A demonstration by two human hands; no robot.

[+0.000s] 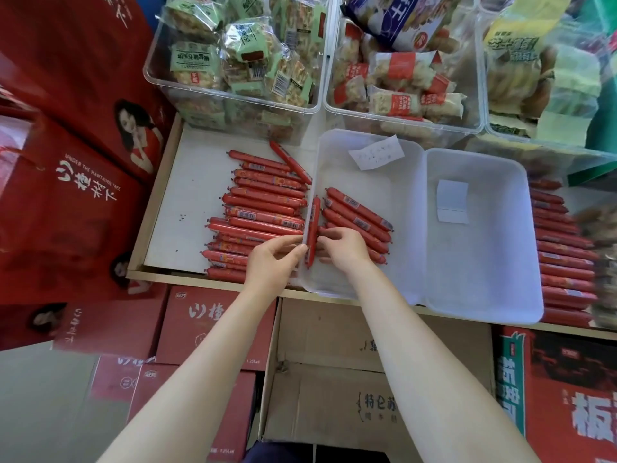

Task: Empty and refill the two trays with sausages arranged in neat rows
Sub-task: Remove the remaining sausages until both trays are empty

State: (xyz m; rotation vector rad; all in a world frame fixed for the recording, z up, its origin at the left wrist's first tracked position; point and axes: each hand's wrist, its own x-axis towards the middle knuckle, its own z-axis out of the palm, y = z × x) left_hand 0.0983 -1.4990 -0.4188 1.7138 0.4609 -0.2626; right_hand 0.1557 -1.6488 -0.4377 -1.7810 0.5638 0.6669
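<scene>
Red and film-wrapped, one sausage is pinched at its near end between the fingertips of the left hand and the right hand, which meet at the near-left wall of the left tray. Both sets of fingers are curled onto that sausage; neither hand is flat or free. Its long axis runs near to far, along the tray wall, so it lies crosswise to everything around it.

Just right of it, inside the tray, a short row is laid slanting left to right, with some sausages under the right hand. A quarter-turn would be judged necessary before the held one matches that row, and the right hand is the nearer to the gap.

Left of the tray, on the white shelf, the loose pile is stacked lengthwise left to right. The right tray holds only a paper slip, and beyond its right wall another stack waits. Refilling is judged barely begun.
</scene>
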